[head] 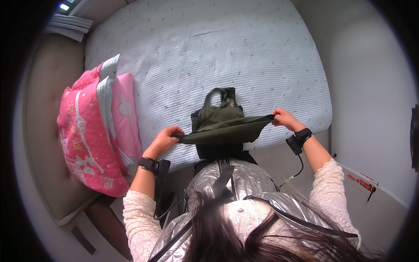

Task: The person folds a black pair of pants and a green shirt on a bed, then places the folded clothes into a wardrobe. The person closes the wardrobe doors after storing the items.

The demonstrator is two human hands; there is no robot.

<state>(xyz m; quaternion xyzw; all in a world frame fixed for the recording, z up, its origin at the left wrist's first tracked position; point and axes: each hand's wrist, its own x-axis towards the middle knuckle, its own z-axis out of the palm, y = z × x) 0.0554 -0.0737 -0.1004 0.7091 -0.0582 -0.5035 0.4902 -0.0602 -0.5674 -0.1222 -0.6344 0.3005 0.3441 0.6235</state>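
Note:
An olive-green garment with shoulder straps (226, 122), perhaps a tank top, is stretched sideways between my hands. My left hand (165, 139) pinches its left corner, just above the bed's near edge. At the opposite corner, my right hand (285, 118) grips the fabric between thumb and fingers. The straps lie away from me on the bed, one of them forming a loop. Beneath the garment is a black folded cloth (217, 151), mostly covered by it. Both wrists wear black bands with small devices and cables.
A bed (209, 49) with a pale quilted cover spreads out before me. Pink pillows (86, 137) are stacked at its left, by a beige padded headboard (49, 108). Folded grey cloth (70, 26) lies at the upper left. A white wall (366, 88) stands to the right.

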